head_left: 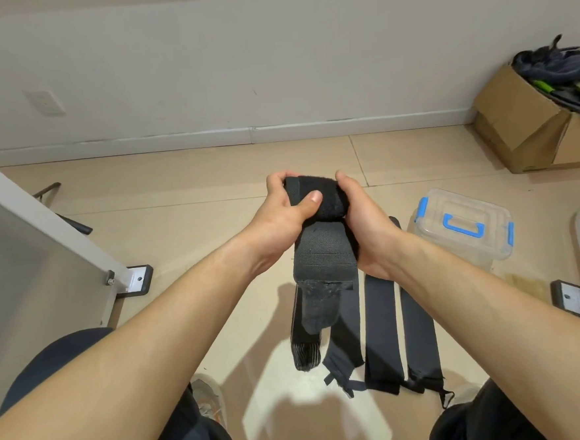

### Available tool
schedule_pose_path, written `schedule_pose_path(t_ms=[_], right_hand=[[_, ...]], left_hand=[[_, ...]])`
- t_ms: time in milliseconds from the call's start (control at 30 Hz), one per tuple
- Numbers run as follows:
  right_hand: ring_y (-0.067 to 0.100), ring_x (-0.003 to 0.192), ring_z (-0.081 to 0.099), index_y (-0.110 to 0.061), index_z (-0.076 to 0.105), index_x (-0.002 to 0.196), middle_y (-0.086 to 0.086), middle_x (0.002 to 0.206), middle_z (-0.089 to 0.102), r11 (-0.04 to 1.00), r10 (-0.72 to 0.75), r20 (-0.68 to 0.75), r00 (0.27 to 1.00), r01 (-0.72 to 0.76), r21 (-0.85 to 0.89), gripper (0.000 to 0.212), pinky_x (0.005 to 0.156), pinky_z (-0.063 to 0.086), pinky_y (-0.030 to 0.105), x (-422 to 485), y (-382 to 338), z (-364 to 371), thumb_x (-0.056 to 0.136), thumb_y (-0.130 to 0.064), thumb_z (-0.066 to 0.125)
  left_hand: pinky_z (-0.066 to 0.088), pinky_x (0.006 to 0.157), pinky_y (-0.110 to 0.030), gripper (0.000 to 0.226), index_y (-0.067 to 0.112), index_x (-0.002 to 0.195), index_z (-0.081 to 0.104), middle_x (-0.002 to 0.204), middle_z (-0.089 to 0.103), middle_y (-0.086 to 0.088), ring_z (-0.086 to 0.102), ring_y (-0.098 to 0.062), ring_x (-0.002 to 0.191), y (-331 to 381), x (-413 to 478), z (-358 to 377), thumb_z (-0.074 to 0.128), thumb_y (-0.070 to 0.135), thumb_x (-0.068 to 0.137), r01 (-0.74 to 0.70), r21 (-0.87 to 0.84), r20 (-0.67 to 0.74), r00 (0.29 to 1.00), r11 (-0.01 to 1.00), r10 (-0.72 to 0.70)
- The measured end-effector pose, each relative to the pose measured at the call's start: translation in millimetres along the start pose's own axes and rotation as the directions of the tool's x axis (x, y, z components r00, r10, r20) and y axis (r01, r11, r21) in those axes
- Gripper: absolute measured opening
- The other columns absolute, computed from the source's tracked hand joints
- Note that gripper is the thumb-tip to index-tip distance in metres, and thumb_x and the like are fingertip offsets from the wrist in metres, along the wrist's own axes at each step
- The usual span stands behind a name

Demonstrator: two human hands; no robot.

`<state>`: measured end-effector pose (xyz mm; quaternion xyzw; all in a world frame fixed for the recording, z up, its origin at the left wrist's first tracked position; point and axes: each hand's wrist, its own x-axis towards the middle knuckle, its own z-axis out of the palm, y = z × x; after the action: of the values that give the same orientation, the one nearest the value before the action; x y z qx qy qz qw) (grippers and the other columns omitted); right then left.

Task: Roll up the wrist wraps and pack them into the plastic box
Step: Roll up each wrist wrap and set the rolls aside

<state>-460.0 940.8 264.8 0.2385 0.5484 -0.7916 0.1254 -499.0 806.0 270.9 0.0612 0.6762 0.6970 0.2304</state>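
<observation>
Early in the task, by the look of it. Left grip (291, 207) and right grip (368, 228) both clamped on one black wrist wrap (323, 255), held up in the air over the floor (176, 179): upper end wound into a fat roll (332, 203) between the two, left thumb (312, 197) pressing on it, loose tail (318, 307) hanging below with its rough fastening patch not yet taken in. One wrap part rolled, then; none seen finished.

Flat on the floor beneath the hands, side by side and unrolled: four more strips, as far as can be counted. From the left: grey striped strip (304, 352), first black strip (346, 332), second black strip (380, 333), third black strip (420, 331), thin loops at some near ends. Partly hidden by the hanging tail, so not a sure count.

One plastic box (462, 247), on the floor just right of the strips: clear, blue latches and handle, lid (435, 206) on. Nothing dark visible through its walls; apparently nothing packed. Left to do, as judged: finish this roll, roll the other strips, open the lid, put every roll inside.
</observation>
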Motion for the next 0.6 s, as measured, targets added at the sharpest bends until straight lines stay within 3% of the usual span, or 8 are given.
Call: schedule_pose_path(t_ms=[133, 233, 333, 433, 500, 600], right_hand=[[0.036, 0.101, 0.075, -0.020, 0.076, 0.119, 0.015, 0.114, 0.076, 0.999, 0.030, -0.007, 1.000, -0.030, 0.025, 0.079, 0.087, 0.059, 0.047, 1.4, -0.6, -2.9, 0.088, -0.084, 0.040], [0.035, 0.100, 0.075, -0.023, 0.076, 0.117, 0.014, 0.112, 0.077, 0.999, 0.037, -0.042, 0.998, -0.036, 0.023, 0.077, 0.093, 0.058, 0.050, 2.1, 0.7, -4.4, 0.083, -0.085, 0.048], [0.027, 0.079, 0.078, -0.017, 0.076, 0.105, 0.009, 0.090, 0.079, 1.000, -0.018, -0.068, 0.998, 0.018, -0.003, 0.054, 0.073, 0.062, 0.038, -0.9, -1.9, -6.8, 0.096, -0.065, 0.053], [0.018, 0.057, 0.073, -0.016, 0.071, 0.091, 0.002, 0.064, 0.074, 0.994, -0.089, -0.105, 0.990, 0.082, -0.073, 0.039, 0.055, 0.057, 0.027, -2.3, -1.1, -7.3, 0.104, -0.046, 0.049], [0.019, 0.066, 0.075, -0.016, 0.070, 0.096, 0.003, 0.073, 0.077, 0.985, -0.130, -0.131, 0.983, 0.113, -0.128, 0.038, 0.064, 0.061, 0.031, -0.3, 1.4, -4.1, 0.105, -0.045, 0.047], [0.025, 0.099, 0.073, -0.018, 0.065, 0.115, 0.009, 0.109, 0.075, 0.957, -0.219, -0.157, 0.963, 0.180, -0.228, 0.045, 0.094, 0.058, 0.048, 3.7, 7.4, 2.0, 0.097, -0.056, 0.051]], left_hand=[[0.052, 0.100, -0.052, 0.031, 0.028, 0.124, 0.036, 0.116, 0.062, -0.008, 0.065, -0.023, 0.101, -4.3, -2.1, 1.1, 0.056, 0.014, 0.104, -0.038, 0.009, 0.050, 0.998, 0.999, 0.037], [0.053, 0.090, -0.044, 0.032, 0.029, 0.119, 0.034, 0.112, 0.059, -0.006, 0.060, -0.019, 0.097, -4.6, -1.5, 0.0, 0.057, 0.013, 0.103, -0.094, 0.095, 0.126, 0.989, 0.991, 0.082], [0.053, 0.085, -0.033, 0.040, 0.030, 0.117, 0.036, 0.108, 0.055, -0.006, 0.057, -0.016, 0.093, -3.3, -0.3, -2.2, 0.064, 0.020, 0.091, -0.135, 0.144, 0.187, 0.976, 0.980, 0.107], [0.056, 0.084, -0.031, 0.044, 0.022, 0.124, 0.039, 0.108, 0.056, -0.009, 0.060, -0.017, 0.092, -5.9, -0.3, -1.6, 0.068, 0.007, 0.095, -0.085, 0.091, 0.155, 0.985, 0.992, 0.070], [0.056, 0.090, -0.041, 0.050, 0.018, 0.132, 0.041, 0.111, 0.061, -0.009, 0.064, -0.020, 0.094, -6.4, -0.1, 3.3, 0.070, 0.007, 0.093, 0.027, 0.025, 0.098, 0.995, 0.999, -0.029], [0.053, 0.091, -0.040, 0.044, 0.017, 0.137, 0.049, 0.108, 0.068, -0.004, 0.069, -0.017, 0.091, -0.5, -1.8, 9.0, 0.065, 0.026, 0.097, 0.197, -0.117, 0.017, 0.980, 0.973, -0.196]])
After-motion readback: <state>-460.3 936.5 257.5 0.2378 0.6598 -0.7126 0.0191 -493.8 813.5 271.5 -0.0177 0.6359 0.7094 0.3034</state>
